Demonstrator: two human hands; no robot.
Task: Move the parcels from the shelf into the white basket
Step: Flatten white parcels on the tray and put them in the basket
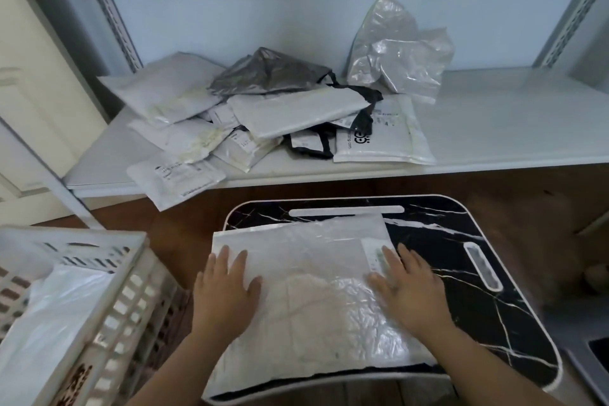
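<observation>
A white parcel lies flat on a black marble-patterned tray table, covering most of its left and middle. Both hands press down on this parcel with straight, spread fingers, holding nothing in a grasp: the left hand lies flat on the parcel's left edge, and the right hand lies flat on its right side, fingertips over a printed label. Beyond the tray table, a pale shelf carries a loose heap of parcels, mostly white mailers, with a grey plastic bag on top of the heap and a crumpled silvery bag leaning against the wall behind it. One white mailer hangs over the shelf's front edge, toward the tray table. To the left of the tray table stands the white basket, its slotted wall near the left hand, with a white parcel already lying inside it.
</observation>
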